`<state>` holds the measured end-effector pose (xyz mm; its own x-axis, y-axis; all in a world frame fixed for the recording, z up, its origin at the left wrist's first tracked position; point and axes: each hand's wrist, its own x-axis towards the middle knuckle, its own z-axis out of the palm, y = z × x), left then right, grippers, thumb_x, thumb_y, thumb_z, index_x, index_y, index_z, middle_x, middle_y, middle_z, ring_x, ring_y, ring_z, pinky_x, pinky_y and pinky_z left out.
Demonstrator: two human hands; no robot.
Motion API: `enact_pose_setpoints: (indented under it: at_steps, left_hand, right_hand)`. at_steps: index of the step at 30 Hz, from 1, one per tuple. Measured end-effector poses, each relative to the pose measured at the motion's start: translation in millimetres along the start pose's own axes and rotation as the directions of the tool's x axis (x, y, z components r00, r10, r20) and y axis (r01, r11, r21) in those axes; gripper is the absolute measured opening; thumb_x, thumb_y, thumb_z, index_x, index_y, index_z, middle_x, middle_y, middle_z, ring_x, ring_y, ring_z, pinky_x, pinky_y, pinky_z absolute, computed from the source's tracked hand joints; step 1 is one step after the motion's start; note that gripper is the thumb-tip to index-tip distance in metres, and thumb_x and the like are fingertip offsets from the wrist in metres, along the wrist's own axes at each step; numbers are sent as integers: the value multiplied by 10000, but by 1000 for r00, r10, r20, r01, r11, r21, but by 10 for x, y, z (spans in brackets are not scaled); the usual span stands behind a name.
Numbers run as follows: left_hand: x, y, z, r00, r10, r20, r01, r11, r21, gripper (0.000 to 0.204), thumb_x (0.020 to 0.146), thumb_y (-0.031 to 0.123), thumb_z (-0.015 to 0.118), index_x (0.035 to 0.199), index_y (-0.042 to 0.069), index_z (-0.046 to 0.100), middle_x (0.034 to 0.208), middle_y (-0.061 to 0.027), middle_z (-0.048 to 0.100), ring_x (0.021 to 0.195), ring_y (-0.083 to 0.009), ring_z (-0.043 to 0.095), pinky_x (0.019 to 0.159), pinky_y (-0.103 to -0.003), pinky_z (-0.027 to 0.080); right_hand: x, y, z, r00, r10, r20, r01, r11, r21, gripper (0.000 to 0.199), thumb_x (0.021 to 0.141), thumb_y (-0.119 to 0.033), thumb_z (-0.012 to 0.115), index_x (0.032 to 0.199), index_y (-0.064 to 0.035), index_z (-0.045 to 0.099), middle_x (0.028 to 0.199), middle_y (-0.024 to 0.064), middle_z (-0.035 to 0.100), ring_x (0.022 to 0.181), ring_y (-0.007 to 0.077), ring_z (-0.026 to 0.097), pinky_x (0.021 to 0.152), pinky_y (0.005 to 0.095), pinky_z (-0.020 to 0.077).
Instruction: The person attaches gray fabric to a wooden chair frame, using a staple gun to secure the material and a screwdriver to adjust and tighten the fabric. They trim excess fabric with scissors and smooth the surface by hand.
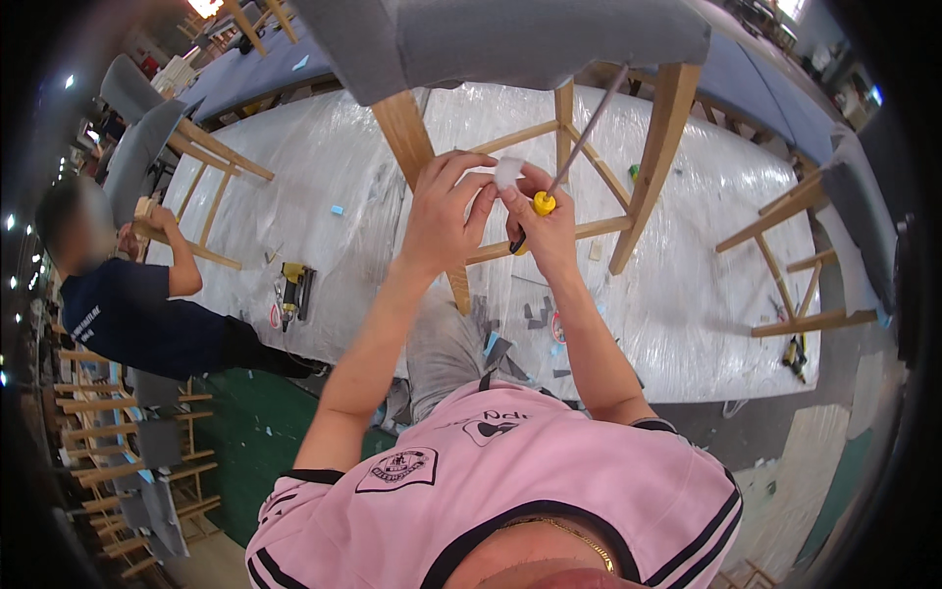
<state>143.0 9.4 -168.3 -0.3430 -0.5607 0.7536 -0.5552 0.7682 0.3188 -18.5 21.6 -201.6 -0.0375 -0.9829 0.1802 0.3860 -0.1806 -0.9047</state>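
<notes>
Before me a wooden chair with grey upholstery [530, 44] stands on a table covered in clear plastic film [363, 147]. My right hand [551, 231] is closed round the yellow-and-black handle of a screwdriver [544, 203], whose long metal shaft slants up and right, its tip by the chair's grey cover. A small, soft-looking white piece [507, 173] sits between the fingertips of both hands. My left hand [446, 211] has bent fingers pinching that piece, in front of the chair's left front leg [404, 133]. What the white piece is made of is unclear.
At left a person in a dark shirt [137, 314] handles another chair [211, 187]. A yellow-and-black nail gun [294, 292] lies on the film. Dark scraps [538, 314] lie near my body. Another grey chair [814, 240] rests at right, near another power tool [795, 357]. Wooden chair frames [128, 432] are stacked lower left.
</notes>
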Motion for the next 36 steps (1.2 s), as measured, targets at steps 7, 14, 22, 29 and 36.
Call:
enact_pose_setpoints:
  at_steps: [7,14,22,29,36]
  left_hand:
    - [933,84,-58,895,428,-125,-336,832,443,176,865,204,784,1002,145,692,1322,-40,618,1256,-308,530,1041,-439,426]
    - [1270,-68,28,882,469,-43,-359,730,582,273,737,152,791,983,121,675,1484,-178,560,1371,-386,512,1110,-518,403]
    - [1522,-222,-253,918,389,78,-379,800,466,130,801,116,749,892,34,706,1508,-225,520,1383,-440,478,1143,-511,388]
    - [1835,-318,-463,946,224,234,-282,925,255,182,889,162,675,897,6,770,1552,-249,463,1456,-477,363,1225,-536,235]
    - [1745,-320,-456,924,280,259,-356,876,324,177,819,183,730,916,35,733,1610,-221,390,1482,-485,312,1203,-621,219]
  right_hand:
    - [102,-112,-546,960,-103,-259,137,984,117,234,957,-145,754,1081,39,680,852,80,712,520,80,544,465,235,427]
    - [179,-207,-629,952,-115,-285,132,990,40,246,947,-123,749,1109,36,656,794,74,662,534,92,521,508,266,448]
    - [684,-379,-115,975,-198,-100,190,979,-77,298,930,-167,791,1135,18,682,745,16,645,577,76,556,525,249,451]
    - [1301,-295,214,893,-450,-12,428,857,-287,245,906,-186,808,1057,-11,726,773,20,688,670,87,552,618,273,479]
    - [1094,-241,239,882,-382,276,464,808,-363,254,911,-189,791,1042,12,705,827,61,692,671,108,592,630,285,518]
